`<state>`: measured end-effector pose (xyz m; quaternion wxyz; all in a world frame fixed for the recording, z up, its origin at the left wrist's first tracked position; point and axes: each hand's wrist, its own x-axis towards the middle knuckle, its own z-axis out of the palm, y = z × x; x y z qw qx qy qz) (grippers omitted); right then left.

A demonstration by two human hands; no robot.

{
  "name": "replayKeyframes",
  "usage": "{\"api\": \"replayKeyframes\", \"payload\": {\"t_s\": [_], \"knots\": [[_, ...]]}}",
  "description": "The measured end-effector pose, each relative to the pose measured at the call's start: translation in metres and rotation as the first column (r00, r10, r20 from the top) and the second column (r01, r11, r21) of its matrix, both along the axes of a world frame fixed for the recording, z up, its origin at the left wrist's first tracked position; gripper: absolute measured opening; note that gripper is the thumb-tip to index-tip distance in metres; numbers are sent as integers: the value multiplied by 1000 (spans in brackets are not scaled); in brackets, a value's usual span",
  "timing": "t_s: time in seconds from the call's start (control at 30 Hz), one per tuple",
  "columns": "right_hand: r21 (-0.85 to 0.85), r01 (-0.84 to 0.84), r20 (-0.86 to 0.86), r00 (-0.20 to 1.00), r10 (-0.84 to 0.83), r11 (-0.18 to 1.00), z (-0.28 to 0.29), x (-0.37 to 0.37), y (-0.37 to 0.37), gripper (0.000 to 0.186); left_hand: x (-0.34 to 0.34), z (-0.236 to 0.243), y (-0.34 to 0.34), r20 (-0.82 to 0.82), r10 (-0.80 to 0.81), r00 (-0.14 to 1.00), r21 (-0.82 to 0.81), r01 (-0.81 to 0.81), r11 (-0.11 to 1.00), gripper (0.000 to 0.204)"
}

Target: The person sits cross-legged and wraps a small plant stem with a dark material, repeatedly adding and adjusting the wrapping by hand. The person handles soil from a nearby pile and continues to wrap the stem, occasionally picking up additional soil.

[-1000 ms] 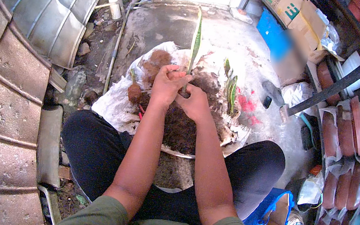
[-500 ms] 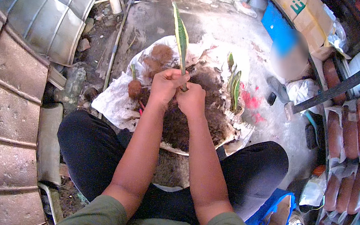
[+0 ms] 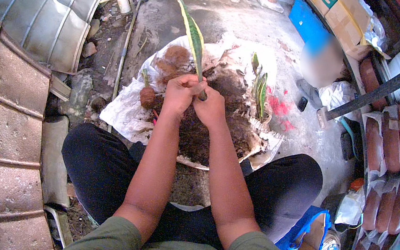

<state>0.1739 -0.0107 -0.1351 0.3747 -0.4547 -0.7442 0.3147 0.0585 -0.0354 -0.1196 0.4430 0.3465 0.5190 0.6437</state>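
Observation:
A snake plant leaf [image 3: 193, 35], green with yellow edges, stands up from between my hands and leans to the left. My left hand [image 3: 181, 92] pinches it near its base. Just beside it, my right hand [image 3: 209, 108] is closed round the lower end, which is partly hidden by the fingers. Below them dark soil [image 3: 203, 138] lies heaped on a white sack [image 3: 121, 112]. A brown fibrous ball [image 3: 147, 97] with a short green stem rests left of my hands. More snake plant leaves [image 3: 259, 92] lie on the sack's right side.
A loose brown fibre clump [image 3: 175, 57] lies at the sack's far left. Red stains [image 3: 279, 106] mark the concrete floor. Stacked tiles [image 3: 13, 116] line the left. A shelf of wrapped brown pieces [image 3: 386, 201] and a blue bag [image 3: 309, 234] stand on the right.
The leaf's tip leans further to the left, and the whole view has shifted slightly. Both hands keep their hold on the leaf's base.

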Motion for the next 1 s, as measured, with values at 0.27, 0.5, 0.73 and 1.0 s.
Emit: {"api": "replayKeyframes", "payload": {"t_s": [0.27, 0.5, 0.73, 1.0], "knots": [[-567, -277, -261, 954, 150, 776, 15, 12, 7, 22, -11, 4, -7, 100, -24, 995, -53, 29, 998, 14], [-450, -137, -89, 990, 109, 882, 16, 4, 3, 29, -11, 3, -6, 19, -92, 996, -24, 93, 995, 16], [-216, 55, 18, 998, -52, 975, 17, 2, -3, 35, -6, 8, -7, 51, -147, 988, 49, 145, 988, 18], [-44, 25, 89, 996, -21, 999, 1, 7, 7, 29, -2, 0, -3, 46, -74, 996, 29, 72, 997, 16]]}}
